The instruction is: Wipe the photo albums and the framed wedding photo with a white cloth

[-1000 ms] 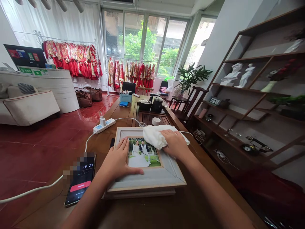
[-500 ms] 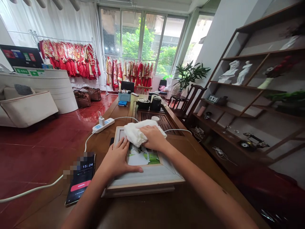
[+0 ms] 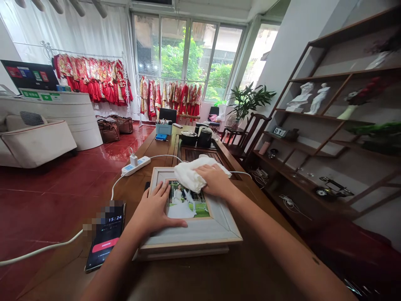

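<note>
A pale wooden picture frame (image 3: 194,232) lies flat on the brown table, on top of what looks like another frame. It surrounds a wedding photo (image 3: 186,202) with a white gown and green grass. My left hand (image 3: 156,207) rests on the frame's left side, fingers spread and thumb along the lower border. In my right hand (image 3: 214,179) is a bunched white cloth (image 3: 191,173), pressed over the upper right corner of the frame. That corner and part of the photo's top edge are hidden under the cloth.
A phone (image 3: 106,236) lies left of the frame. Beyond it sits a white power strip (image 3: 136,166) with cables. Farther back on the table (image 3: 266,251) are a blue pen box (image 3: 163,128) and black pots (image 3: 204,137). A wooden shelf (image 3: 313,113) stands at the right.
My right hand has moved the cloth to the right across the frame, uncovering more of the photo. The left hand has stayed nearly in place.
</note>
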The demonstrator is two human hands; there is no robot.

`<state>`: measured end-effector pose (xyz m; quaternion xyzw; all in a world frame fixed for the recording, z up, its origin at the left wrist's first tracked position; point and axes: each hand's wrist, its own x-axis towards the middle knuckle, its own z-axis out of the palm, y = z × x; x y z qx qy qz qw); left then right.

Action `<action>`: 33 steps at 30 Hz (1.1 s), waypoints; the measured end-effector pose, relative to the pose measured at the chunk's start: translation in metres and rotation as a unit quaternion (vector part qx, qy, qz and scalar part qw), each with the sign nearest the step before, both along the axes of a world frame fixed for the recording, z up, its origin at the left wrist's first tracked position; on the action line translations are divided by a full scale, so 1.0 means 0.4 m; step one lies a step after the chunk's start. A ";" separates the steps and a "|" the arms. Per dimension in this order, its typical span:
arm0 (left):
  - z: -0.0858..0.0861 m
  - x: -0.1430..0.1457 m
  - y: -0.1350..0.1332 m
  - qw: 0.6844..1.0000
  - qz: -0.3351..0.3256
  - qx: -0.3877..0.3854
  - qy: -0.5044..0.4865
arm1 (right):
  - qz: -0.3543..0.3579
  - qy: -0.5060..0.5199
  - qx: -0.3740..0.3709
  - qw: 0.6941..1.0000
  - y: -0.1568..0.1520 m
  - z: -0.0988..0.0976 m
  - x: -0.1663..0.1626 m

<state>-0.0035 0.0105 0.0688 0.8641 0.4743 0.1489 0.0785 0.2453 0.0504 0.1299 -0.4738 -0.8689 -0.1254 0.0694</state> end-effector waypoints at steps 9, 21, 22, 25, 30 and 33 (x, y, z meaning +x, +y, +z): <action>0.039 0.009 -0.027 0.997 -0.059 0.056 -0.014 | -0.041 0.001 -0.001 0.999 -0.097 0.007 0.074; 0.048 0.001 -0.139 0.985 -0.156 -0.027 -0.070 | 0.030 0.051 -0.060 0.996 -0.279 -0.034 0.075; 0.046 0.002 -0.139 0.985 -0.156 -0.028 -0.070 | 0.025 0.049 -0.055 0.997 -0.271 -0.033 0.077; 0.041 0.005 -0.140 0.984 -0.159 -0.030 -0.070 | 0.007 0.038 -0.035 0.999 -0.234 -0.029 0.077; 0.044 0.008 -0.143 0.982 -0.170 -0.035 -0.077 | -0.029 0.019 0.005 0.999 -0.148 -0.021 0.064; 0.049 0.009 -0.145 0.982 -0.169 -0.030 -0.082 | -0.039 0.014 0.018 0.999 -0.091 -0.012 0.050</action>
